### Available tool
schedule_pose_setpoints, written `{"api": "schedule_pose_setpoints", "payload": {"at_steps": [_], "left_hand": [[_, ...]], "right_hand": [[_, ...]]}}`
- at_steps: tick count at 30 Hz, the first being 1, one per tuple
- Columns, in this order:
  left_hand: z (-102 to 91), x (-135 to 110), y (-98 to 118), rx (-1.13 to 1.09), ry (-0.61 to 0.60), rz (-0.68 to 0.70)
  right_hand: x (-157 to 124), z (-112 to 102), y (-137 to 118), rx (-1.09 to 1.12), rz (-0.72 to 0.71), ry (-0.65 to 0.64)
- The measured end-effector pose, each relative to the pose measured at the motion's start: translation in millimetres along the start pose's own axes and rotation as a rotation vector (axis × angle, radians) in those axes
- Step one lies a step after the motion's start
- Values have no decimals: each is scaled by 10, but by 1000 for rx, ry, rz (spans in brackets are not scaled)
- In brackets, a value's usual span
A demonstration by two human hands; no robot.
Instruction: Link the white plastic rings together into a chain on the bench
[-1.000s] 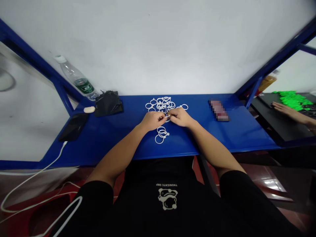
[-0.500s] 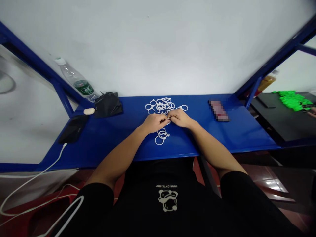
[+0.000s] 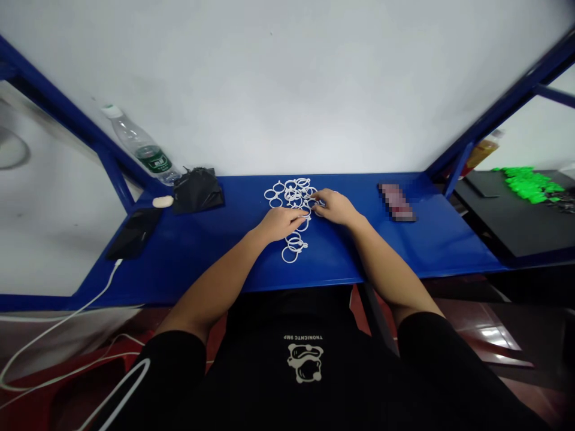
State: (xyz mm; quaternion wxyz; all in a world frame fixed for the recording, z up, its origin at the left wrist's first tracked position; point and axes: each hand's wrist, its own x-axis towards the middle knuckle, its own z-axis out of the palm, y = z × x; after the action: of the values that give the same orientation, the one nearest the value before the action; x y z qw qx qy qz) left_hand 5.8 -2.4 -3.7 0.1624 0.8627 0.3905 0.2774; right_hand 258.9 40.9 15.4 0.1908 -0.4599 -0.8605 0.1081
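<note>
White plastic rings with small tabs (image 3: 290, 254) lie on a blue table in front of me. My left hand (image 3: 282, 223) is closed, thumb and forefinger pinched on one white ring (image 3: 303, 225), which hangs just below the fingertips. My right hand (image 3: 335, 207) is at the right side of the ring pile (image 3: 293, 193). Its thumb and fingers are apart, with the fingertips over rings at the pile's edge. Those rings are partly hidden by the fingers, and I see none clearly gripped there.
On the left are a plastic bottle (image 3: 153, 158), a black bag (image 3: 197, 190), a pale oval object (image 3: 162, 202) and a dark phone (image 3: 133, 233) with a white cable (image 3: 96, 299). To the right lies a blurred phone (image 3: 398, 202). Green pieces (image 3: 530, 182) cover part of a neighbouring black table.
My hands were together at one ring. The right hand has moved off to the right and its fingers have spread by the pile; the left has stayed nearly still.
</note>
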Motion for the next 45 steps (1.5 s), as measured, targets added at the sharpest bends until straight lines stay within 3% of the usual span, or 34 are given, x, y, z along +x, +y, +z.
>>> {"api": "schedule_pose_setpoints", "payload": {"at_steps": [9, 14, 16, 22, 28, 37, 45], "left_hand": [[-5, -12, 12, -38, -136, 85], [-1, -12, 40, 3, -202, 61], [4, -4, 39, 13, -160, 40], [-49, 7, 34, -12, 115, -121], [-63, -14, 45, 13, 105, 54], [-30, -1, -17, 49, 191, 9], [5, -17, -45, 51, 162, 61]], "right_hand": [[20, 121, 50, 23, -67, -65], [30, 71, -13, 83, -57, 4], [25, 55, -42, 125, -76, 44], [-30, 40, -276, 373, -149, 191], [-47, 89, -451, 477, -239, 259], [-55, 79, -329, 392, -270, 145], [-40, 102, -336, 358, -216, 70]]}}
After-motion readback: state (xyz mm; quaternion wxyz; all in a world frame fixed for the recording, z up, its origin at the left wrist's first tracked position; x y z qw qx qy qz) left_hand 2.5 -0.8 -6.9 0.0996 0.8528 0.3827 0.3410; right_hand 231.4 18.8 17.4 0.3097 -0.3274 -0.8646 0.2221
